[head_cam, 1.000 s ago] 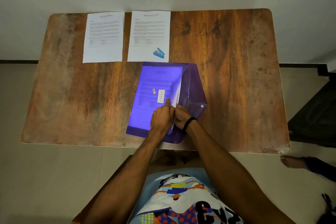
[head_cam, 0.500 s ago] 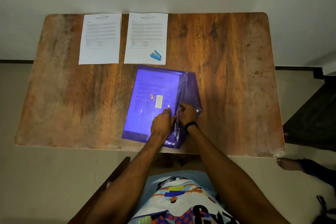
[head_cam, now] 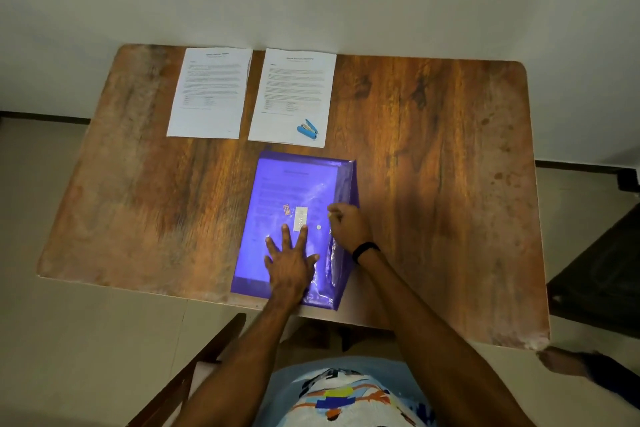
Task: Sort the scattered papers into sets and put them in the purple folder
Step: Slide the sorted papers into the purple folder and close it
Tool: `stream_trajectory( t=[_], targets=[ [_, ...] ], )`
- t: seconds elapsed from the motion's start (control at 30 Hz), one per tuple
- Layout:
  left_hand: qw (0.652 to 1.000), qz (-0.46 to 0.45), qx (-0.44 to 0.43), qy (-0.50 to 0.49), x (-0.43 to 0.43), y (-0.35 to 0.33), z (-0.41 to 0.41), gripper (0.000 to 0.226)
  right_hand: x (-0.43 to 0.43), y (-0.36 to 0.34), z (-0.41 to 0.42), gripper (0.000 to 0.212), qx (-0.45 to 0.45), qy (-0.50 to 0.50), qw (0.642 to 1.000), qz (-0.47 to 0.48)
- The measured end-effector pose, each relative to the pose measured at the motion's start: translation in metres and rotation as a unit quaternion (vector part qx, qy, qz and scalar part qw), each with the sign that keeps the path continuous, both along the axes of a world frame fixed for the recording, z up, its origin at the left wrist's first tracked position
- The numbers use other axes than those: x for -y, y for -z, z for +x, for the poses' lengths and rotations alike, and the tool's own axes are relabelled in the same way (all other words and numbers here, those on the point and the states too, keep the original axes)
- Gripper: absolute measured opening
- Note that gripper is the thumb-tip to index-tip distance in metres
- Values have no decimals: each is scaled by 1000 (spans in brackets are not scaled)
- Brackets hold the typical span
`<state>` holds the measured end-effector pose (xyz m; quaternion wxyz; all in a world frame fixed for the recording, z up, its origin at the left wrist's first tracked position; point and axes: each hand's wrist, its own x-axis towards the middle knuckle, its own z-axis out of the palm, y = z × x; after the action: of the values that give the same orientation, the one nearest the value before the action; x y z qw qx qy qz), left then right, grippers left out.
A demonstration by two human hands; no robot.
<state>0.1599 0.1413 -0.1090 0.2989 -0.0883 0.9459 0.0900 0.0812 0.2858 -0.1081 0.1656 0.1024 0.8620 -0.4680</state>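
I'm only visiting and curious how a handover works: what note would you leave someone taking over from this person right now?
Left hand: flat, fingers spread, pressing on the purple folder.
Right hand: fingers curled at the folder's flap, apparently pinching it.
Done: one paper set lies inside the folder, visible through its cover.
Left to do: the left set and right set lie at the table's far edge, a blue stapler on the right set; file both, then close the flap.
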Motion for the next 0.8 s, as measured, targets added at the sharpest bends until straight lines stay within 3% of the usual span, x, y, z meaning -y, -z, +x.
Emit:
stream_trajectory(
  t=[0.2,0.4,0.67,0.8],
  targets=[
    [999,-11,4,-42,9,-6,-7,74,21,-32,-72,16,-3,66,993,-101],
    [997,-5,1,-72,47,-10,-15,73,40,-18,-137,25,19,-13,996,88],
    [997,-16,4,-77,121,-8,-37,71,73,17,-196,64,34,-39,964,261],
    [998,-29,23,-46,150,-2,-45,65,86,33,-208,43,4,-25,953,303]
  ],
)
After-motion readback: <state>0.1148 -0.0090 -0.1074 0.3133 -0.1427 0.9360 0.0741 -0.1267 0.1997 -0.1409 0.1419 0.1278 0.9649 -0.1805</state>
